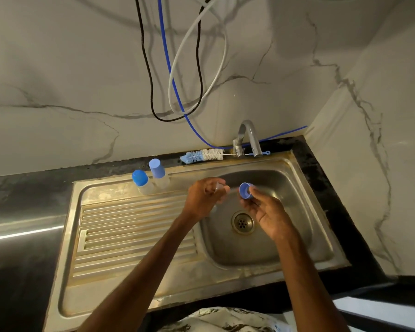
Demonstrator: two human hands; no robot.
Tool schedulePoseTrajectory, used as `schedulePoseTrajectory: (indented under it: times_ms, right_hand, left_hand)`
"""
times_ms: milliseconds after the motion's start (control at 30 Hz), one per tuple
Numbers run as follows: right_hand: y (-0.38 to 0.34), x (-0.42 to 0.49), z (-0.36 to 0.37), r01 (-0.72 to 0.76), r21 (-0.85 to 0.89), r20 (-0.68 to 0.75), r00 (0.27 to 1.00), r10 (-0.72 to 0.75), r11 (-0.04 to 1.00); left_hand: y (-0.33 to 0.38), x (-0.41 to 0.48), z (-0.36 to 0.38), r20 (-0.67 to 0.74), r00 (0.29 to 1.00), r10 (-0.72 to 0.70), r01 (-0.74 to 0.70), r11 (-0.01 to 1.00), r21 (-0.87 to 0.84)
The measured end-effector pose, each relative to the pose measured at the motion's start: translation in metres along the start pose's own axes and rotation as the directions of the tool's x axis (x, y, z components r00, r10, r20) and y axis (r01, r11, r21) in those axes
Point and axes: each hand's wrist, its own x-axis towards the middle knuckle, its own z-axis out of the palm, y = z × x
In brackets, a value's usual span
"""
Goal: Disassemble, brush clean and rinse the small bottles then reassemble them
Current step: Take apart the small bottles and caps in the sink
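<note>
The step in hand, judged from the separated parts, is disassembly of one small bottle over the sink (249, 279). Both forearms reach forward across the near rim and converge above the basin, just short of the drain (242, 222).

The right hand (266, 214) lies palm-up. Its thumb and fingertips pinch the blue cap (245, 190), and the other fingers are loosely extended. The left hand (203, 197) is curled around the clear bottle body (222, 188), which is blurred. Cap and body are near each other but apart.

Recommended practice:
- Hold both parts over the basin, so that a dropped piece lands in steel and not on the counter (364, 276).
- Keep the cap away from the drain.
- Set the cap on the drainboard (130, 236) to free the right hand for the brush (201, 155).

Farther back, two capped bottles (141, 180) stand side by side on the rear rim. The brush lies along that rim, beside the faucet (248, 137).
</note>
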Motion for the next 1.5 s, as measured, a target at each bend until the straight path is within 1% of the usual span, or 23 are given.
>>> schedulePoseTrajectory:
  times_ms: [67,133,200,267,300,333,367,400,433,500,567,633,733,767,833,867,933,967,1100,1167,1233,1400,1500]
  right_hand:
    - [-0.002,0.010,-0.007,-0.005,-0.109,0.015,1.000,0.007,0.994]
    - [-0.009,0.016,-0.010,-0.012,-0.201,0.061,0.998,0.025,0.979]
    - [-0.017,0.025,-0.018,-0.027,-0.165,0.158,0.986,0.054,0.986]
    - [-0.016,0.038,-0.028,-0.084,-0.040,0.240,0.967,0.092,0.996]
    - [-0.008,0.050,-0.035,-0.096,-0.068,0.220,0.969,0.109,0.993]
    - [0.005,0.065,-0.044,-0.087,-0.222,0.121,0.986,0.116,0.971]
    - [0.017,0.077,-0.051,-0.086,-0.417,0.006,0.995,0.098,0.905]
    - [0.029,0.087,-0.057,-0.094,-0.535,-0.071,0.995,0.066,0.840]
    - [0.041,0.096,-0.062,-0.108,-0.559,-0.119,0.992,0.049,0.822]
    - [0.056,0.112,-0.067,-0.099,-0.590,-0.155,0.988,0.008,0.802]
    - [0.061,0.121,-0.064,-0.058,-0.668,-0.163,0.984,-0.070,0.742]
    - [0.069,0.132,-0.064,-0.041,-0.731,-0.158,0.981,-0.111,0.681]
    - [0.086,0.151,-0.074,-0.045,-0.839,-0.153,0.976,-0.157,0.543]
    - [0.094,0.160,-0.082,-0.067,-0.868,-0.153,0.979,-0.137,0.492]
    - [0.113,0.180,-0.099,-0.141,-0.892,-0.189,0.979,-0.071,0.431]
    - [0.116,0.182,-0.099,-0.185,-0.906,-0.213,0.976,-0.033,0.381]
    - [0.123,0.189,-0.099,-0.204,-0.947,-0.214,0.977,-0.012,0.249]
    - [0.124,0.190,-0.095,-0.189,-0.959,-0.198,0.980,-0.021,0.210]
    - [0.132,0.211,-0.086,-0.137,-0.962,-0.154,0.986,-0.056,0.235]
    - [0.135,0.222,-0.079,-0.116,-0.966,-0.136,0.988,-0.072,0.229]
    - [0.136,0.228,-0.071,-0.109,-0.972,-0.130,0.987,-0.091,0.209]
    - [0.152,0.235,-0.054,-0.060,-0.993,-0.070,0.992,-0.105,0.103]
    - [0.159,0.238,-0.055,-0.077,-0.992,-0.090,0.986,-0.139,0.098]
  left_hand:
    - [-0.009,0.005,0.001,0.028,0.999,-0.029,0.029,0.999,-0.023]
    - [-0.017,0.009,0.002,0.036,0.998,-0.050,0.049,0.999,0.007]
    - [-0.020,0.013,0.002,0.033,0.998,-0.061,0.060,0.997,0.043]
    - [-0.022,0.017,0.003,0.026,0.997,-0.076,0.074,0.995,0.059]
    - [-0.025,0.020,0.004,0.026,0.996,-0.085,0.083,0.995,0.060]
    - [-0.026,0.021,0.005,0.029,0.995,-0.097,0.095,0.994,0.062]
    - [-0.029,0.023,0.006,0.033,0.993,-0.109,0.107,0.992,0.065]
    - [-0.030,0.025,0.006,0.043,0.991,-0.125,0.122,0.990,0.076]
    - [-0.034,0.027,0.007,0.061,0.989,-0.138,0.132,0.988,0.084]
    - [-0.041,0.033,0.008,0.080,0.984,-0.156,0.147,0.983,0.108]
    - [-0.050,0.041,0.010,0.076,0.981,-0.177,0.167,0.978,0.122]
    - [-0.059,0.049,0.012,0.046,0.979,-0.199,0.190,0.969,0.159]
    - [-0.067,0.057,0.018,0.023,0.968,-0.250,0.241,0.952,0.191]
    - [-0.073,0.059,0.022,0.027,0.964,-0.265,0.256,0.949,0.183]
    - [-0.079,0.060,0.028,0.039,0.954,-0.297,0.287,0.945,0.156]
    - [-0.083,0.059,0.030,0.038,0.949,-0.314,0.306,0.942,0.140]
    - [-0.093,0.059,0.035,0.026,0.945,-0.326,0.317,0.933,0.167]
    - [-0.096,0.059,0.037,0.027,0.950,-0.310,0.300,0.935,0.191]
    - [-0.100,0.063,0.035,0.019,0.960,-0.281,0.270,0.938,0.218]
    - [-0.100,0.066,0.033,0.022,0.960,-0.278,0.266,0.935,0.233]
    - [-0.101,0.068,0.031,0.013,0.965,-0.260,0.250,0.939,0.238]
    - [-0.098,0.070,0.030,0.018,0.975,-0.221,0.209,0.945,0.251]
    - [-0.099,0.070,0.031,0.027,0.973,-0.231,0.218,0.948,0.232]
